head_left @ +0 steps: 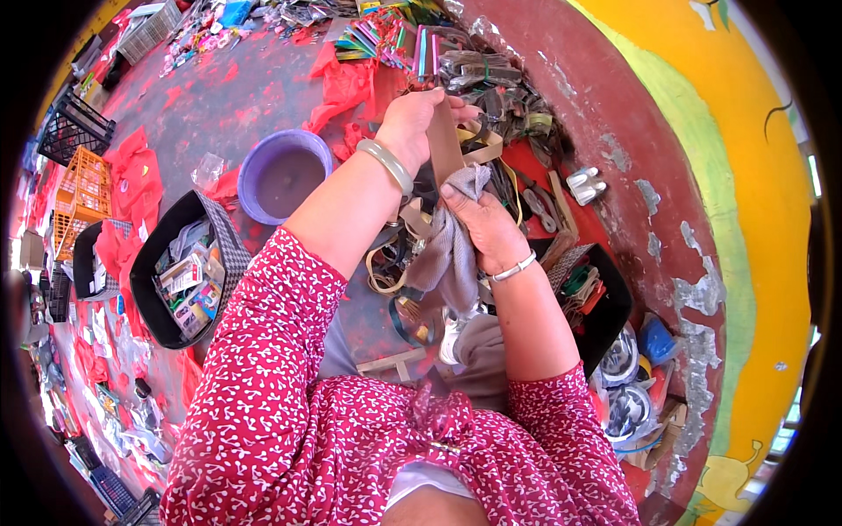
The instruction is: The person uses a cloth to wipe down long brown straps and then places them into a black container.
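My left hand is raised in front of me, closed on the upper part of a wide, flat brown belt. Below it, my right hand grips a grey cloth against the belt, thumb on top. The cloth hangs in folds and hides the belt's lower part. Under both hands lies a jumble of belts and straps, some tan and some dark, with buckles among them. Beyond my left fingertips, more dark belts lie heaped by the wall.
A purple basin of murky water stands to the left. Nearer are a black checkered basket of small packages and an orange crate. Another dark basket is at my right. A peeling wall bounds that side; red sheets litter the floor.
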Available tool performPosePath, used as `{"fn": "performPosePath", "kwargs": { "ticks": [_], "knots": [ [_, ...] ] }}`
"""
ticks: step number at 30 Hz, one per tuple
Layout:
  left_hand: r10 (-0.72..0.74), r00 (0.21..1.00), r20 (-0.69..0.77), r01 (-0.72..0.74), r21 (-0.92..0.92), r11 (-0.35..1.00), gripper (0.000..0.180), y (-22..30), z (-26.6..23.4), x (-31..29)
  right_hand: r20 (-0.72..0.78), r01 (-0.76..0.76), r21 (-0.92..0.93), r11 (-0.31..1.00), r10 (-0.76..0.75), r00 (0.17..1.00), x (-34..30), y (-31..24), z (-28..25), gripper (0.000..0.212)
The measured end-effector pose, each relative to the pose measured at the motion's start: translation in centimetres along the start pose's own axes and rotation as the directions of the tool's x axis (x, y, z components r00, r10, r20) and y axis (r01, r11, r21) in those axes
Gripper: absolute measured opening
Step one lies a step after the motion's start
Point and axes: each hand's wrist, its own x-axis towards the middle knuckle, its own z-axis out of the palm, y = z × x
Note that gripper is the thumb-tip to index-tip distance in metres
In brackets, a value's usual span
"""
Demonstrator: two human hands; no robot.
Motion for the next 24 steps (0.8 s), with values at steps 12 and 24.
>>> {"fn": "performPosePath", "kwargs": {
  "ticks": [12,24],
  "knots": [
    [0.102,0.982,-0.158,-0.105,-0.012,0.994,0.025,2.9,-3.5,2.1,-0.030,-0.030,-0.107,0.994,0.027,0.999,-4.6,2.2,1.1,0.018],
    [0.105,0.946,-0.308,-0.151,-0.130,0.980,0.026,4.9,-5.9,2.3,0.094,-0.074,-0.170,0.983,0.091,0.991,-6.6,2.6,0.7,0.016]
  ]
}}
